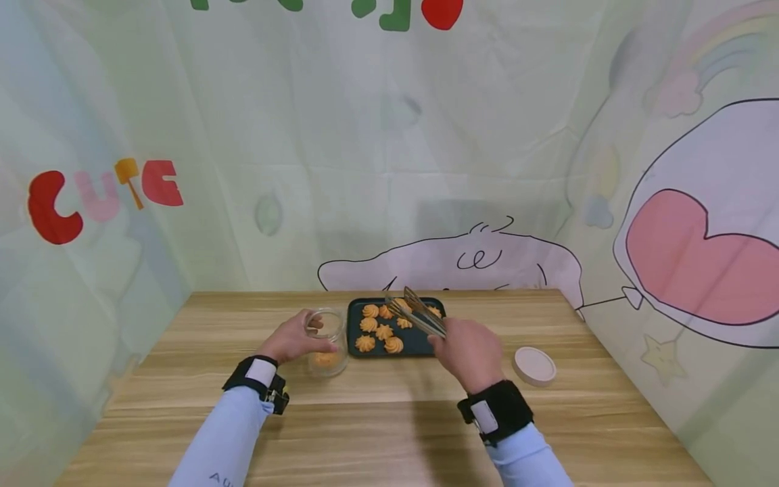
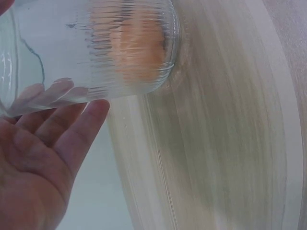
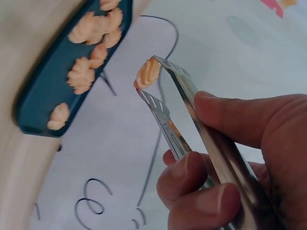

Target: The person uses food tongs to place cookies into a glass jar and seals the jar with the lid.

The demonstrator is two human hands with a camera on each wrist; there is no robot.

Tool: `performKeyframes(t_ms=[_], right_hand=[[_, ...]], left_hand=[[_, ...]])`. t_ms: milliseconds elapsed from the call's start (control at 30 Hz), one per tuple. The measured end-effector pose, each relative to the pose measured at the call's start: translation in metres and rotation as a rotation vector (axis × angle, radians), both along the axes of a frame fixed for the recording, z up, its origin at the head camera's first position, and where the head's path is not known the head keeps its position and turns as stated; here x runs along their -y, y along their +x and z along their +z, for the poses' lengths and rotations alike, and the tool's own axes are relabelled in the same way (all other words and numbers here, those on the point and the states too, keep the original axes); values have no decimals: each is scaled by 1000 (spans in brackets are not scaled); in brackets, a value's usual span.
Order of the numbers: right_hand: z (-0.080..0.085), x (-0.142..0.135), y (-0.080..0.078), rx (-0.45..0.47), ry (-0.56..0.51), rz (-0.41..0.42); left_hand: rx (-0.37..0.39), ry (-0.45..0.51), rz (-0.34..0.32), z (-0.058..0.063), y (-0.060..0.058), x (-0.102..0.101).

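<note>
Right wrist view: right hand (image 1: 470, 352) grips tongs (image 3: 218, 153), cookie (image 3: 148, 73) pinched at tips — squeeze firm but gentle (might crumble). Left hand (image 1: 295, 338) holds jar (image 2: 57, 48), left of tray (image 1: 416, 343) — best held steady.

Tongs (image 3: 219, 149) — shiny metal, jar (image 2: 96, 52) — ribbed glass

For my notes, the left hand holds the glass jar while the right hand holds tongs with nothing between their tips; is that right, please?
Not quite: the right hand holds tongs with a cookie between their tips, as the right wrist view shows; the left hand holds the glass jar.
</note>
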State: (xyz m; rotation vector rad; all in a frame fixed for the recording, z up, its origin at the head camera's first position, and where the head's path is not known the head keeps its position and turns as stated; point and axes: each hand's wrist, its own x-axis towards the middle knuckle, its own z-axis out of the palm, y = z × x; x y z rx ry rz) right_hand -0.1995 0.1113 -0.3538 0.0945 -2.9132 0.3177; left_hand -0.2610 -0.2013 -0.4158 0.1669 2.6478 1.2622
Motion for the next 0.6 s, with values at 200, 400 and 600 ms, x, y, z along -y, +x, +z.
performKeyframes(t_ms=[200,400,600], right_hand=[[15,14,6,-41,29,44],[25,30,10,-98,61,96],[31,44,14,-108,72,145]], left_hand=[[8,12,-4,-1,0,-1],[10,14,-6,0,0,-1],[3,27,-8,0,0,1]])
